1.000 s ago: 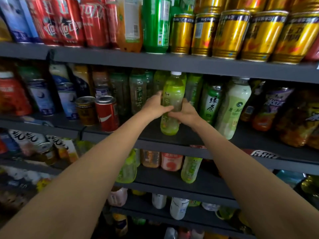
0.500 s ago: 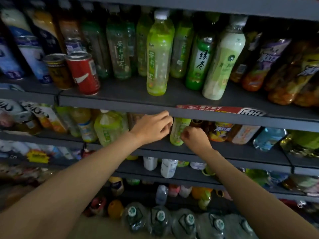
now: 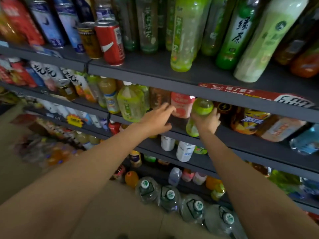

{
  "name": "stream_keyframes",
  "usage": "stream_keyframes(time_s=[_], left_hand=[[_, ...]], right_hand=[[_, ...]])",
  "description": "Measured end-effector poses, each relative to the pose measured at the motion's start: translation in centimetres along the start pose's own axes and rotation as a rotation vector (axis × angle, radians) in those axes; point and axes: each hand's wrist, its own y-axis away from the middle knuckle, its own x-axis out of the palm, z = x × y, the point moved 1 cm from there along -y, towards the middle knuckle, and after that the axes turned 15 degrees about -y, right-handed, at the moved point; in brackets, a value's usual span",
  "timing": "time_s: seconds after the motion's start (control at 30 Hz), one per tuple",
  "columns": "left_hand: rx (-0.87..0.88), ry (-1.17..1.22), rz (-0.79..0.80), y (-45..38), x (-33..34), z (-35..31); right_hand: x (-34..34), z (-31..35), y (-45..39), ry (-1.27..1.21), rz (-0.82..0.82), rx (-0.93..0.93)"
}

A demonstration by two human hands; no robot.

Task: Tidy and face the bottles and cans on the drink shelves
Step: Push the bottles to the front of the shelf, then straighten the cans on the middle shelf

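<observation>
Dark grey drink shelves [image 3: 172, 75] fill the view. My right hand [image 3: 208, 120] grips a small light-green bottle [image 3: 201, 107] at the front edge of the second shelf [image 3: 241, 135], tilted slightly. My left hand [image 3: 158, 118] reaches in beside it, fingers spread, just short of a pink-labelled bottle [image 3: 182, 106] and a dark brown bottle [image 3: 158, 98]. A squat light-green bottle [image 3: 130, 103] stands left of that hand. On the shelf above, a tall light-green bottle [image 3: 185, 35] stands near the front.
A red cola can [image 3: 110, 42] and a brown can [image 3: 88, 39] stand on the upper shelf, with green tea bottles to the right. A red price strip [image 3: 250, 93] hangs on that shelf's edge. Lying bottles fill the right side. Large water jugs [image 3: 170, 197] sit on the floor.
The view has dropped from the upper shelf to the one below. Both hands left the tall green bottle and went down; my right hand took hold of the small green bottle.
</observation>
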Motion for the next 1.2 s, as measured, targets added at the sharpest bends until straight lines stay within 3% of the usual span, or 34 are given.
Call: stream_keyframes(time_s=[0.3,0.4,0.53,0.63,0.73,0.93,1.1,1.2], left_hand=[[0.084,0.195,0.273,1.9,1.3,2.0],[0.136,0.476,0.144,3.9,-1.1,3.3],[0.073,0.694,-0.119,5.0,-7.2,5.1],[-0.004,0.684,-0.242,4.3,-10.8,6.6],[-0.066,0.602,-0.324,3.4,-12.9,7.8],[-0.191,0.587,-0.336,-0.1,-14.0,9.9],[-0.236,0.441,-0.270,-4.0,-13.0,10.7],[-0.274,0.479,-0.245,-6.4,-12.8,10.8]], right_hand=[[0.5,2.3,10.1,-0.089,0.101,-0.305],[-0.2,7.6,13.3,-0.205,0.079,-0.462],[-0.7,15.7,15.7,-0.341,-0.002,-0.587],[-0.6,20.6,16.2,-0.419,-0.001,-0.611],[-0.4,23.5,15.8,-0.317,0.053,-0.644],[-0.1,24.7,11.8,-0.011,0.141,-0.576],[-0.9,23.8,7.4,0.001,0.041,-0.513],[-1.0,23.4,5.2,-0.024,0.013,-0.468]])
